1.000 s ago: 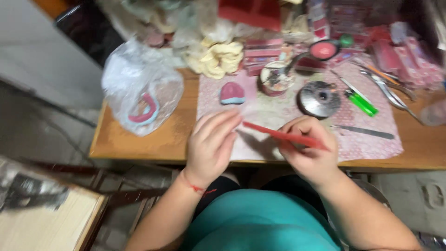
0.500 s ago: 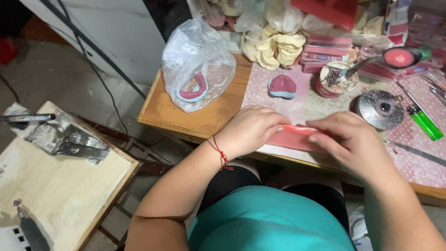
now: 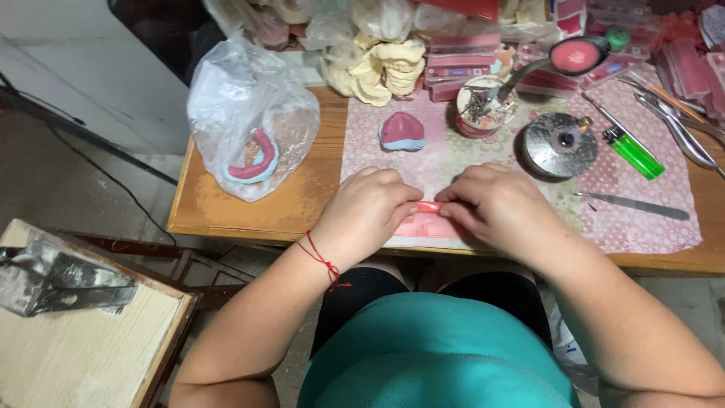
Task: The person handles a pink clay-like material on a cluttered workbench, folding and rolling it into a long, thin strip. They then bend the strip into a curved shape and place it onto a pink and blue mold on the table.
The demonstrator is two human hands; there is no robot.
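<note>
Both hands meet over a pink wax sheet (image 3: 427, 221) lying on a patterned mat (image 3: 453, 155) at the near edge of a wooden table (image 3: 249, 208). My left hand (image 3: 368, 211) presses on the sheet's left end with curled fingers. My right hand (image 3: 496, 205) pinches and folds its upper edge from the right. Most of the sheet is hidden beneath the two hands. A red thread is tied around my left wrist.
A clear plastic bag (image 3: 249, 113) with a pink arch-shaped piece stands at the left. A pink mould (image 3: 401, 131), a tool cup (image 3: 486, 106), a round metal burner (image 3: 560, 142), a green lighter (image 3: 633, 151), a metal spatula (image 3: 634, 205) and plaster casts (image 3: 377, 66) lie behind. A low wooden stand (image 3: 83, 332) sits at lower left.
The thin red sheet, held up slanting between both hands a second ago, now lies flat on the mat under my fingers. The view has shifted, showing more floor at left.
</note>
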